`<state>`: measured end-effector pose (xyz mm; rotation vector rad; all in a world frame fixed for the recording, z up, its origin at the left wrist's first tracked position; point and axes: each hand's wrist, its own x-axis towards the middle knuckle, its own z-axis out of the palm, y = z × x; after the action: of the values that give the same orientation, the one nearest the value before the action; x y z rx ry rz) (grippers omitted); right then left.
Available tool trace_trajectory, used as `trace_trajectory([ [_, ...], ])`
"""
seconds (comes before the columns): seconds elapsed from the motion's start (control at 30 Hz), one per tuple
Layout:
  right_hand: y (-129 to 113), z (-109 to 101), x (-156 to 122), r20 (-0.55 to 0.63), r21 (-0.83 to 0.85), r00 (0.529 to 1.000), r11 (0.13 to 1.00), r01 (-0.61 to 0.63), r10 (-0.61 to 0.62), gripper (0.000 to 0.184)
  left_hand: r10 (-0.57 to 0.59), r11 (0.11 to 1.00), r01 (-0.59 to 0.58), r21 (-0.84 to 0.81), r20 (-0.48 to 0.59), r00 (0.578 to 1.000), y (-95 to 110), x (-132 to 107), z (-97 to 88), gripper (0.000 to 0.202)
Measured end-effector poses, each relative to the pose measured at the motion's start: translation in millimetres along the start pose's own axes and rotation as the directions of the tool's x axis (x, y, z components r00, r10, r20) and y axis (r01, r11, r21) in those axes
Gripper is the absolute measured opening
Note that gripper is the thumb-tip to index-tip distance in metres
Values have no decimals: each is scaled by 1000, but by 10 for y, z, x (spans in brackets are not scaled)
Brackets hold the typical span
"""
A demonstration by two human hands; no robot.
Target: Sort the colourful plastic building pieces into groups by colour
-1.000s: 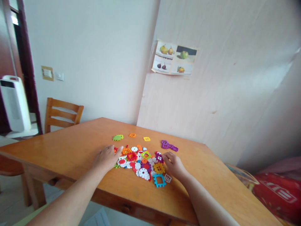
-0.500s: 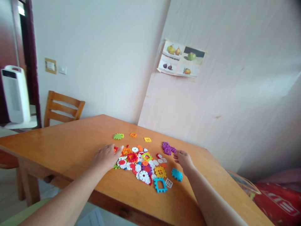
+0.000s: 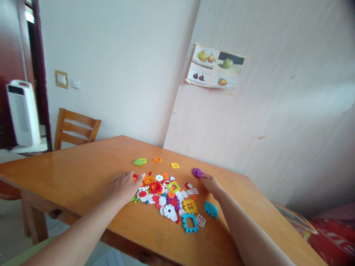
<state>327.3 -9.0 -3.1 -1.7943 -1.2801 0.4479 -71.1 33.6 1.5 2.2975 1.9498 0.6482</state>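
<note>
My left hand (image 3: 124, 187) rests at the left edge of a mixed pile of plastic building pieces, thumb spread from the fingers, by some red and orange pieces (image 3: 149, 180). At the back right, my right hand (image 3: 211, 183) has its fingers pressed on purple notched building pieces (image 3: 197, 172); the fingertips partly cover them. Between the hands lie white slotted discs (image 3: 169, 211), a red frame piece (image 3: 156, 188), a lime frame piece (image 3: 173, 186) and a yellow window piece (image 3: 190, 206). Near my right forearm are a blue notched piece (image 3: 211, 209) and a blue square frame (image 3: 190, 223).
Along the back of the wooden table (image 3: 83, 166) lie green pieces (image 3: 139, 162), an orange frame (image 3: 157, 160) and a yellow window piece (image 3: 174, 165). A small white window piece (image 3: 200, 220) lies near the front. A wooden chair (image 3: 76, 127) stands beyond the left side.
My right hand has moved slightly left onto the purple pieces, which now sit closer together. My left hand stays by the pile. The view has shifted a little.
</note>
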Motion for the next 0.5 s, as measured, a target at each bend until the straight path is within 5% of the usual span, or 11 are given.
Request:
trace_trajectory([
  [0.2, -49, 20, -35, -32, -17, 999, 999, 33, -33, 16, -16, 1000, 16, -3, -7, 1000, -5, 11, 18, 73],
  [0.3, -203, 118, -185, 92, -35, 987, 990, 136, -132, 21, -23, 1000, 23, -2, 2, 1000, 6, 6, 7, 67],
  [0.4, -429, 230, -385, 314, -96, 908, 942, 322, -279, 21, -29, 1000, 30, -7, 17, 999, 13, -1, -5, 64],
  [0.5, -633, 331, -559, 349, -196, 828, 830, 522, -438, 25, -16, 1000, 16, 3, 8, 1000, 9, -6, -6, 63],
])
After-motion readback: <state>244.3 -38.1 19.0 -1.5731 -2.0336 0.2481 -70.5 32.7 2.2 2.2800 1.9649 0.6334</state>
